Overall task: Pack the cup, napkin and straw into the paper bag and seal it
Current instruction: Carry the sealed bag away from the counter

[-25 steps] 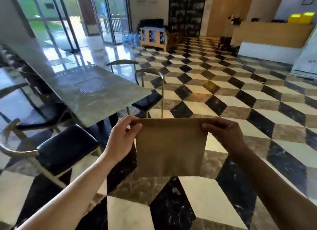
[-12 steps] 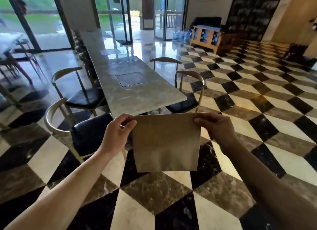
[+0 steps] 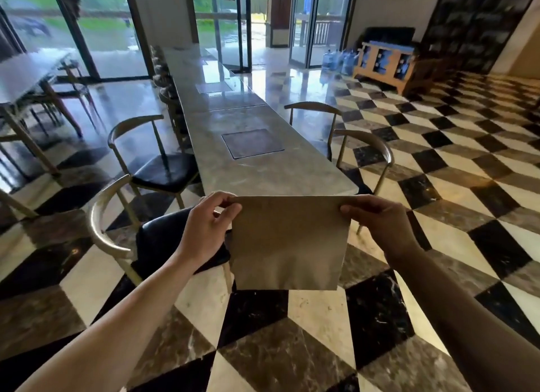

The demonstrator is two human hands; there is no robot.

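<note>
1. Holding the paper bag (image 3: 287,242) flat in the air, just short of the near end of the long bench (image 3: 263,169), the person pinches its top edge at both corners: the left hand (image 3: 206,228) grasps the corner on that side, thumb in front, and the right hand (image 3: 380,220) grasps the other.
2. Judging by the flat, closed look of the bag, the step in hand is getting it to the bench and opening it; nothing seems packed yet.
3. To do that well, set the bag's bottom on the bare stone near the bench end, then part the top edges with the thumbs so the mouth gapes wide and the base squares out.
4. Keep the pinch light, since the thin paper may crease or tear.
5. Counted: one paper bag, two hands on it.
6. No cup, napkin or straw shows on the bench or elsewhere.
7. Around the bench, four chairs (image 3: 152,163) are clearly visible.
</note>
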